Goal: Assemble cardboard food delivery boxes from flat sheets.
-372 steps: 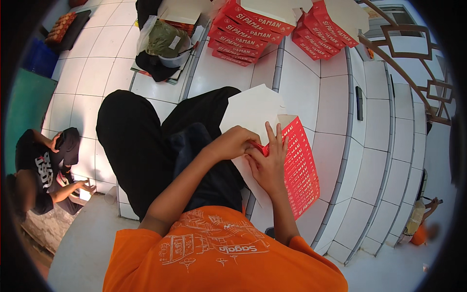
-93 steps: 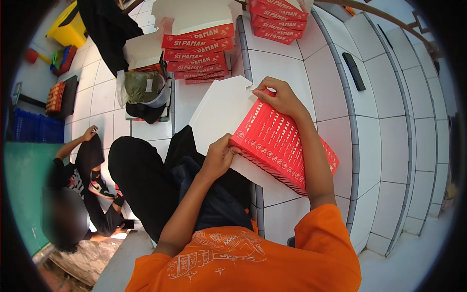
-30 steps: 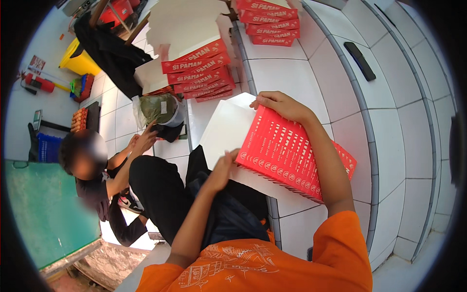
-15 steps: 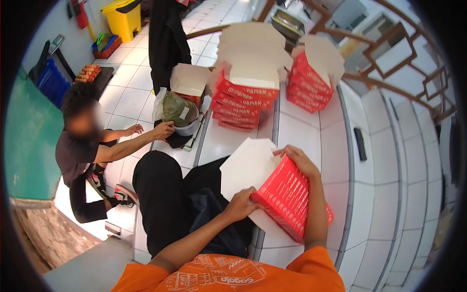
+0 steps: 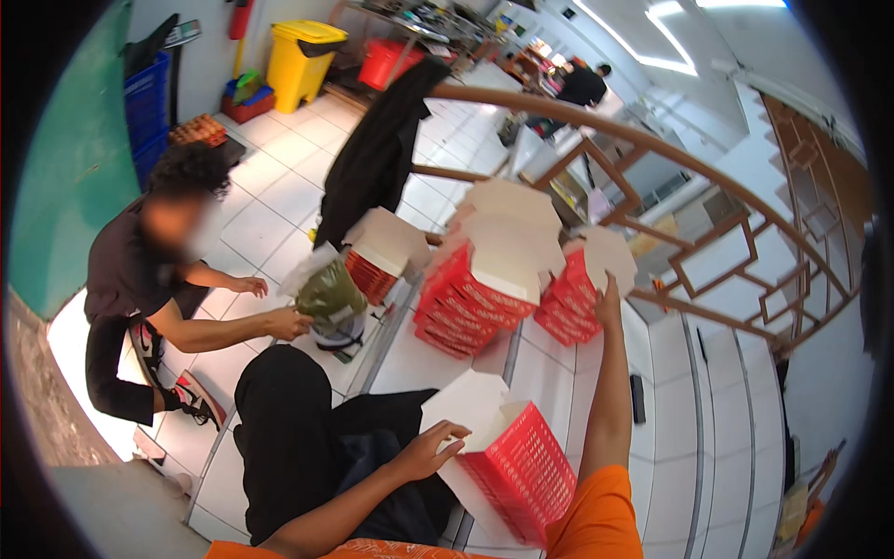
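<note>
A red-and-white cardboard food box [image 5: 521,466] lies tilted in front of me with its white lid flap raised. My left hand [image 5: 428,453] is beside its left edge, fingers apart and loosely bent, holding nothing. My right hand [image 5: 607,306] reaches out to the smaller stack of red boxes [image 5: 570,296] at the right. Its fingers are stretched out against the raised pale flap of the top box; whether they pinch it I cannot tell. Just left of that stands a taller stack of red boxes [image 5: 475,303] with raised flaps.
A person [image 5: 140,261] crouches at the left, one hand at a clear bag of green stuff [image 5: 331,293]. Behind it are more boxes [image 5: 377,256]. A curved wooden railing [image 5: 559,110] with black cloth [image 5: 377,163] runs behind. A black object [image 5: 637,399] lies on the tiled ledge.
My right hand has left the near box and stretched forward to the smaller stack. My left hand has loosened from the box's edge. The view has tilted up.
</note>
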`<control>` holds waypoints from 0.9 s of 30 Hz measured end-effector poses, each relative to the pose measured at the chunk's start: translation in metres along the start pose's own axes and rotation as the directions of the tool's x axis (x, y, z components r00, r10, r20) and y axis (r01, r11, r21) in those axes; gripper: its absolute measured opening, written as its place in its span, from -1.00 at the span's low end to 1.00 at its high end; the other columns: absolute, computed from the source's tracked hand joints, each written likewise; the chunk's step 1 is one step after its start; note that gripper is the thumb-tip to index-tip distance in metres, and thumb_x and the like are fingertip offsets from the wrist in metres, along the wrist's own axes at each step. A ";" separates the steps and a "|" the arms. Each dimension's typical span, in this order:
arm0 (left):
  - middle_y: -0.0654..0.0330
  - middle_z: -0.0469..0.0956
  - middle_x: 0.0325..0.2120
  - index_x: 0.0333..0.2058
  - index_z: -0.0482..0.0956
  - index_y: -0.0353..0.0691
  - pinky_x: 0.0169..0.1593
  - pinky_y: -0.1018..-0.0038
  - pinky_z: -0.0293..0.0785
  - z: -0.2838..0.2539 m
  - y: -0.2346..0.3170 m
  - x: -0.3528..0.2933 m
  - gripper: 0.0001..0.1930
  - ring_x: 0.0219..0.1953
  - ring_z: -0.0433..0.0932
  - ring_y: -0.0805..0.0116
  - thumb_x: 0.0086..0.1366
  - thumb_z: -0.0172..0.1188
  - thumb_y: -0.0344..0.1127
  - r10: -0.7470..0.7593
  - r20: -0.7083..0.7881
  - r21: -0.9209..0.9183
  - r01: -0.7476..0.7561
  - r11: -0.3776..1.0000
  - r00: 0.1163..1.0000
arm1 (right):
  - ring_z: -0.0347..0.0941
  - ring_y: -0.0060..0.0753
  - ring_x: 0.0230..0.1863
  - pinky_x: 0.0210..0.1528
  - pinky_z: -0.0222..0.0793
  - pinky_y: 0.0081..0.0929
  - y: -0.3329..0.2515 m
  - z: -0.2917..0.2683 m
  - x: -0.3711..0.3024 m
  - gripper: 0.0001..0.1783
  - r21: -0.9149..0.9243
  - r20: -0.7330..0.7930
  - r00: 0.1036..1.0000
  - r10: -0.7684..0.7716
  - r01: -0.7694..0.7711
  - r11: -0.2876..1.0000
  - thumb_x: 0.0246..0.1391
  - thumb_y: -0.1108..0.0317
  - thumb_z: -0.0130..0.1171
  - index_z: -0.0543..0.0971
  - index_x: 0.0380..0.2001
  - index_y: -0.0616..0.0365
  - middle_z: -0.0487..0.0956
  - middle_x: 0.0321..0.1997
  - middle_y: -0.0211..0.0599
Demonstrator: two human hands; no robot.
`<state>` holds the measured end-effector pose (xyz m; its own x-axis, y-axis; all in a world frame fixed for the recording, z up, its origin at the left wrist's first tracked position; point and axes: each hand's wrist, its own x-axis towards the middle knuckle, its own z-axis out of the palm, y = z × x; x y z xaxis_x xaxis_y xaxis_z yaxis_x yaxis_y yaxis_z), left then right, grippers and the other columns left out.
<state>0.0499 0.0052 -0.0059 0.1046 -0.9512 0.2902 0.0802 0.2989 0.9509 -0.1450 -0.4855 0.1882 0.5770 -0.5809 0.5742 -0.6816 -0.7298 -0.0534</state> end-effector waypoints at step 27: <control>0.12 0.63 -0.26 -0.20 0.63 -0.24 -0.01 0.34 0.51 -0.017 0.042 -0.003 -0.89 -0.17 0.61 0.15 0.39 0.14 -0.43 0.281 -0.095 -0.023 -0.284 0.958 0.955 | 0.55 -0.08 -0.18 -0.12 0.48 -0.26 -0.304 -0.088 -0.197 -0.67 0.275 0.614 0.758 -0.221 0.058 0.960 0.00 0.65 0.22 0.71 -0.15 0.13 0.59 -0.26 -0.18</control>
<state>0.0694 0.0221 0.0316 0.2167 -0.8171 0.5342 0.0700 0.5588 0.8264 -0.0911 -0.1178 0.1638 0.8643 -0.5000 -0.0543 -0.4971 -0.8329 -0.2430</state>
